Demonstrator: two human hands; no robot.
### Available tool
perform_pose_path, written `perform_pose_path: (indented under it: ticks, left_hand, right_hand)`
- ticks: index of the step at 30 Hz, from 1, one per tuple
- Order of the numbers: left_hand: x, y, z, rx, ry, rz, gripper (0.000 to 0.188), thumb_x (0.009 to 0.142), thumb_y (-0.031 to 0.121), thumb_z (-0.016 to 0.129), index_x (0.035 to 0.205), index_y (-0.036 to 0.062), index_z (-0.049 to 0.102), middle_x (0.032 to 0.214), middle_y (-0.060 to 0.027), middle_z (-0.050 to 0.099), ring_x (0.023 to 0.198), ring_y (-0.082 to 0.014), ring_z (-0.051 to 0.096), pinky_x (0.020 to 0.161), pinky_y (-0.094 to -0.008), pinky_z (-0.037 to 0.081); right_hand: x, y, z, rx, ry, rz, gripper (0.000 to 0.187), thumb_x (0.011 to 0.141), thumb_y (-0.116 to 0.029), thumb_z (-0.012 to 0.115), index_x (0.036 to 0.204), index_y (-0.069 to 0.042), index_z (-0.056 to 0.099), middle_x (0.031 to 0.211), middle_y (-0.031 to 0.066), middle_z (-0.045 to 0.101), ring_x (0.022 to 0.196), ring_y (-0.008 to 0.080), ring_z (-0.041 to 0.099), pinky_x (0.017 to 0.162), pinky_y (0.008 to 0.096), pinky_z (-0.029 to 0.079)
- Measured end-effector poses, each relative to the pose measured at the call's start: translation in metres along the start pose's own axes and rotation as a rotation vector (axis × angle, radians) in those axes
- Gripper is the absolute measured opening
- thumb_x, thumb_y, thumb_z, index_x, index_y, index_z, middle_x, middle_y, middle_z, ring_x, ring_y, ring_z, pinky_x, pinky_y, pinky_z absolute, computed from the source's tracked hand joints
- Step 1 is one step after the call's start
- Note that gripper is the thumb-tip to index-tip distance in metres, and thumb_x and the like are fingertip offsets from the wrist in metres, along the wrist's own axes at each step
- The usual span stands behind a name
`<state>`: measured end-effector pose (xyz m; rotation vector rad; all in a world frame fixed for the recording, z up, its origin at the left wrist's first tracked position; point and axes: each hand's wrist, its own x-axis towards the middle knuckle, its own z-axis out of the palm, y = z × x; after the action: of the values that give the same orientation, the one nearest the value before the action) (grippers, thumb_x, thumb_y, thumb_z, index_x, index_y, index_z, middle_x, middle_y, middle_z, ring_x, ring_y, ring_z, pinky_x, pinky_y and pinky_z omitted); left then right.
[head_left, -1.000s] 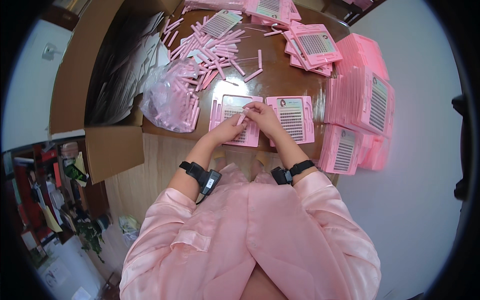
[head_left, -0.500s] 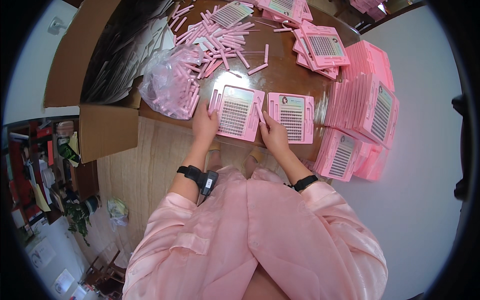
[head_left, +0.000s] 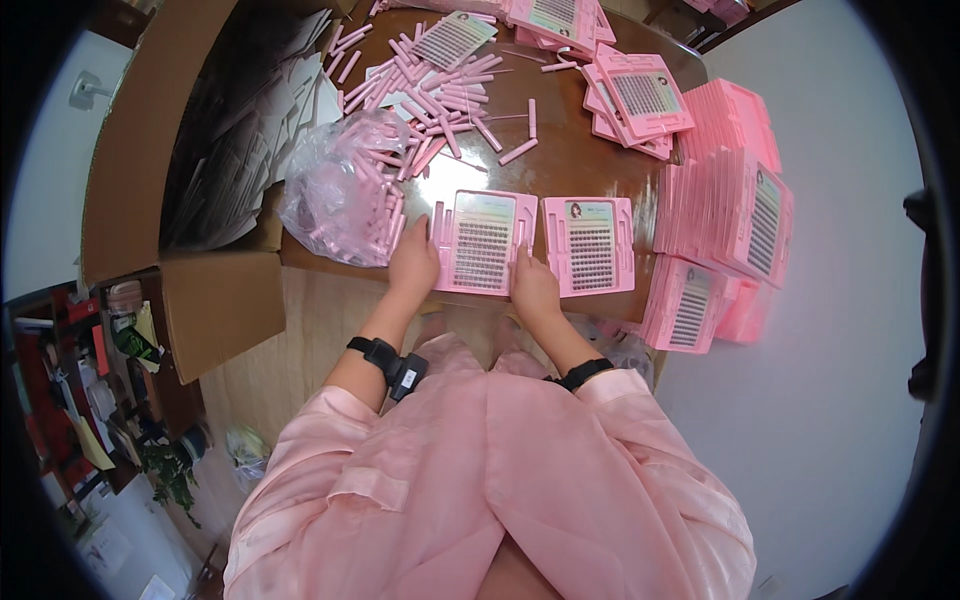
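Observation:
A pink eyelash tray (head_left: 482, 282) with rows of dark lash clusters lies at the table's front edge. My left hand (head_left: 413, 260) grips its left side, thumb on the rim. My right hand (head_left: 536, 284) is at its right side, fingers closed on a slim pink tube (head_left: 523, 233) that sits at the slot there; the fingertips partly cover it. Just right of that hand lies a second pink lash tray (head_left: 590, 289), its lash card showing.
Loose pink tubes (head_left: 455, 102) are heaped behind, beside a clear plastic bag (head_left: 330, 200) of more tubes. An open cardboard box (head_left: 220, 300) with flat white sheets stands on the left. Stacked pink trays (head_left: 740, 225) line the right edge; more trays (head_left: 640, 95) lie at the back.
The pink tube, tilted in my right fingers before, now lies along the tray's right slot. My right hand has moved in against the tray's side. My left hand keeps its hold.

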<state>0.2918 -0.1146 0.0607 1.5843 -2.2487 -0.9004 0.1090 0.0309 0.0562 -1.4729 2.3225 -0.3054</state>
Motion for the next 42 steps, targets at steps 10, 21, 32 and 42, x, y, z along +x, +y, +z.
perform_pose_path:
  ticks: [10,21,32,42]
  left_hand:
    - [0.139,0.058,0.015,0.346,-0.208,0.363,0.025,0.091,0.007,0.05,0.114,0.0058,0.061,0.112,-0.0173,0.056,0.097,-0.0338,0.066,0.074,-0.046,0.056]
    - [0.075,0.018,-0.016,-0.162,-0.055,0.089,0.012,0.086,0.015,0.065,0.083,0.0035,0.065,0.071,-0.0114,0.065,0.065,-0.027,0.063,0.06,-0.0355,0.05]
    - [-0.009,-0.026,-0.003,-0.596,-0.209,-0.386,0.012,0.085,0.011,0.073,0.086,0.0,0.069,0.068,-0.0012,0.066,0.058,-0.009,0.061,0.053,-0.0236,0.048]
    - [0.019,0.019,0.011,-0.165,-0.037,-0.34,0.018,0.077,0.021,0.077,0.081,0.0043,0.072,0.072,-0.0076,0.07,0.065,-0.0197,0.068,0.063,-0.0324,0.052]
  right_hand:
    - [0.018,-0.005,-0.017,-0.033,0.027,0.052,0.026,0.09,-0.015,0.059,0.11,0.0,0.067,0.083,0.0201,0.068,0.076,0.0351,0.068,0.07,0.0467,0.054]
    - [0.122,0.002,-0.026,0.377,0.348,0.31,0.021,0.083,-0.023,0.068,0.082,-0.002,0.068,0.076,0.0188,0.068,0.073,0.0381,0.066,0.07,0.045,0.052]
    - [0.23,0.003,-0.016,0.337,0.05,0.506,0.037,0.075,-0.036,0.073,0.083,0.0,0.074,0.087,0.0239,0.071,0.086,0.0404,0.07,0.08,0.0461,0.055]
    - [0.216,0.014,-0.019,0.639,0.028,0.492,0.038,0.073,-0.039,0.074,0.071,-0.002,0.066,0.077,0.0197,0.071,0.075,0.0343,0.07,0.072,0.0425,0.054]
